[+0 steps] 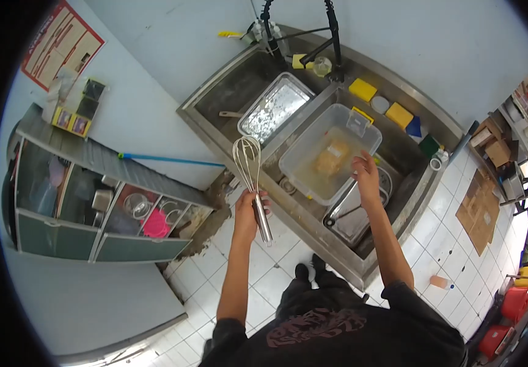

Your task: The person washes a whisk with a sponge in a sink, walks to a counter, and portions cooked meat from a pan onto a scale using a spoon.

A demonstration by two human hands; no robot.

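Note:
My left hand (249, 214) is closed around the steel handle of a whisk (249, 156), whose wire loops point up, in front of the sink's edge. Over the right basin, my right hand (366, 174) is beside the rim of a clear plastic tub (294, 150); its fingers are loosely bent and apart, with nothing seen in them. Cloudy liquid fills part of the tub, and a light brown lump (331, 158) in what looks like clear wrapping lies in it. Below my right hand, a rectangular metal tray (352, 223) rests in the basin, a dark handle across it.
A wet metal tray (276, 105) lies in the left basin. Yellow sponges (362, 90) line the back ledge near a black faucet (335, 43). A cabinet (102, 208) with kitchenware stands at left. A bottle (440, 282) lies on the tiled floor at right.

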